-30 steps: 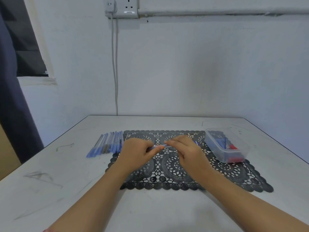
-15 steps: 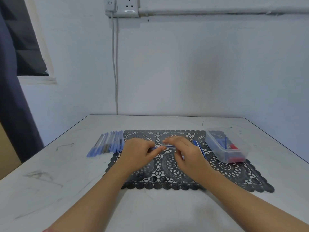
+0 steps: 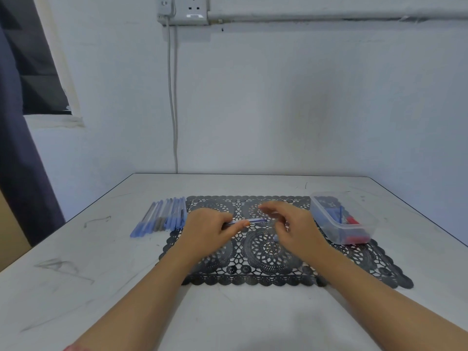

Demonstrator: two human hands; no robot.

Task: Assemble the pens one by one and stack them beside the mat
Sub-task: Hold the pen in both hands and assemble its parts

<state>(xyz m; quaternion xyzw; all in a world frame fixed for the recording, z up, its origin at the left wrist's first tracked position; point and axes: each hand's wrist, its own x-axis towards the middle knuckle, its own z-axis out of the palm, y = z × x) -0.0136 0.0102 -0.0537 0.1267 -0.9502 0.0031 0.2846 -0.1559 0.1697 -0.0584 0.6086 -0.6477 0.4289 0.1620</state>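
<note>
One slim blue plastic pen [image 3: 255, 220]: pinched in left hand [image 3: 207, 229], level above black lace mat [image 3: 266, 252] | right hand [image 3: 296, 229]: blurred beside pen's free end, grasp cannot be told

The mat [image 3: 268, 249] is black openwork, matt, seemingly plastic. The table [image 3: 101, 262] top is smooth, slightly sheeny and scuffed with grey marks. The container [image 3: 326, 221] is clear, glossy plastic. The pen [image 3: 253, 220] and the stacked pens [image 3: 162, 216] have translucent plastic barrels.
</note>
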